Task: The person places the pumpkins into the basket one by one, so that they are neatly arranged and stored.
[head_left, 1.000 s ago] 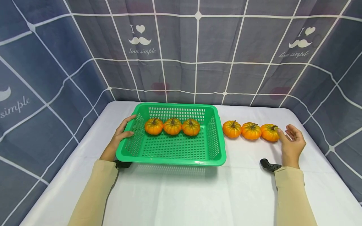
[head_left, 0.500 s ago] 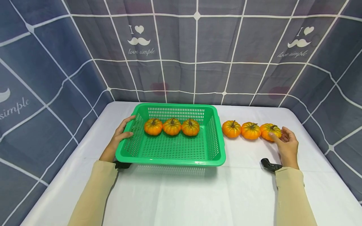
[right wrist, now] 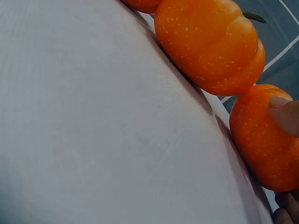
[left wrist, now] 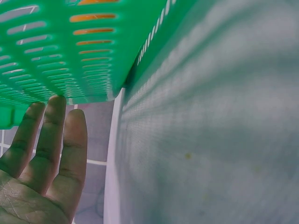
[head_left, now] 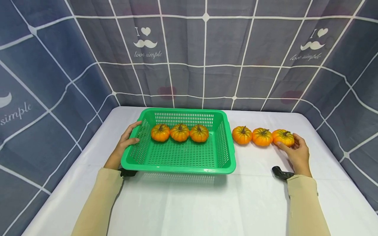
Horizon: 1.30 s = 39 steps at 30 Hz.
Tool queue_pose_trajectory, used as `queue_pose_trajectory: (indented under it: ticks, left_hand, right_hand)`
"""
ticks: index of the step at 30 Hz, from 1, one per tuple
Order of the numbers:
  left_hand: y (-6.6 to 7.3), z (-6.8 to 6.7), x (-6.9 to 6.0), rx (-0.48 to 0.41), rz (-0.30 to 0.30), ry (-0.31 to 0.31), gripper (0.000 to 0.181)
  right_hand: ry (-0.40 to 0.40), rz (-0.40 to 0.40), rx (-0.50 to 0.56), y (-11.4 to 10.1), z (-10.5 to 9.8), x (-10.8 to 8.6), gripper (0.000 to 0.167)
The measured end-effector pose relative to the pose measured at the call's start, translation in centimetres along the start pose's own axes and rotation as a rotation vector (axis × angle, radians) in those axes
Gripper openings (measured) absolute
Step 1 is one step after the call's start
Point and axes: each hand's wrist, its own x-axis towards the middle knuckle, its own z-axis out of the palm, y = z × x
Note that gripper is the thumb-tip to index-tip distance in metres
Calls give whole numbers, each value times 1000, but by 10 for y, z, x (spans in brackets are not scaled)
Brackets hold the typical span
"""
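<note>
A green plastic basket (head_left: pixel 189 170) sits on the table with three small orange pumpkins in a row inside it, among them the middle pumpkin (head_left: pixel 179 132). At the basket's left side, my left hand (head_left: pixel 122 144) rests against the wall and rim; the left wrist view shows straight fingers (left wrist: pixel 56 121) touching the perforated side. To the right of the basket three more pumpkins stand in a line. My right hand (head_left: pixel 299 155) grips the rightmost pumpkin (head_left: pixel 283 137), thumb on its front and fingers round its right side. In the right wrist view, the thumb (right wrist: pixel 286 114) presses that pumpkin.
A white cloth covers the table (head_left: pixel 189 206). Two pumpkins, one left (head_left: pixel 242 135) and one middle (head_left: pixel 262 136), stand between the basket and the gripped one. Grey checked curtains (head_left: pixel 224 78) enclose the back and sides.
My right hand has moved left onto the rightmost pumpkin and closed its thumb and fingers round it. The left hand, the basket and the other pumpkins have stayed where they were.
</note>
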Motion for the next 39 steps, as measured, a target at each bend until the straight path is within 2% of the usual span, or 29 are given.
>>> queue_pose_trajectory:
  ticks: [6,13,18,24,28,33,37,39]
  left_hand:
    - [0,0,1,1,9,5,72]
    - [0,0,2,3,11,4,72]
    - [0,0,4,-8,27,-1,72]
    - [1,0,5,-4,35,-11,72]
    - [0,-2,4,65,63,-12,73]
    - [-3,-2,2,56,112,-32,76]
    - [-4,-2,2,40,114,-32,75]
    - [-3,-1,1,30,96,-25,75]
  right_hand:
    - [53,12,3,-2,-1,1,84]
    - [94,12,98,-5,-1,3,82]
    - [139,-52,167,-10,1,0,79]
    - [172,-149,146,-18,2,-4,79]
    - [173,-180,136,-20,1,-6,79]
    - [178,-216,130,-21,0,-7,79]
    - [198,-272,149,-26,1,-7,78]
    - [208,-299,157,-29,2,-8,77]
